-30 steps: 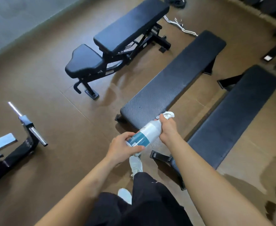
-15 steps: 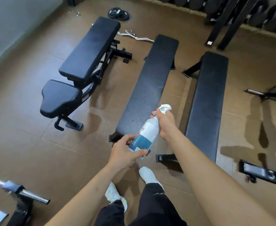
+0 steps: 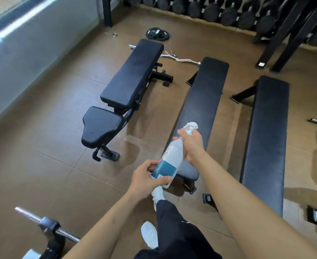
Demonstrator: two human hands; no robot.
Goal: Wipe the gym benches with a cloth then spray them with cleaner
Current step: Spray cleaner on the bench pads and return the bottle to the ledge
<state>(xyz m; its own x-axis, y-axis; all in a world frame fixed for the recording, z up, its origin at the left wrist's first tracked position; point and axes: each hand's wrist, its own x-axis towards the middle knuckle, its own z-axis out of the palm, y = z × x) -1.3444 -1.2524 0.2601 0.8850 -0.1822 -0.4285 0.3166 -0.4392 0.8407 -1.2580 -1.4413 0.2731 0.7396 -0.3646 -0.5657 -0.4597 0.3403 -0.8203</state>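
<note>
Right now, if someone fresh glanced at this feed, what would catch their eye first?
The spray bottle at centre, tilted over the near end of the middle flat bench: the left grip holds its base, the right grip its neck. Next, the adjustable bench to its left and a third bench to its right, with dumbbells lining the far wall.

No legible text on spray bottle (image 3: 169, 161)
</note>
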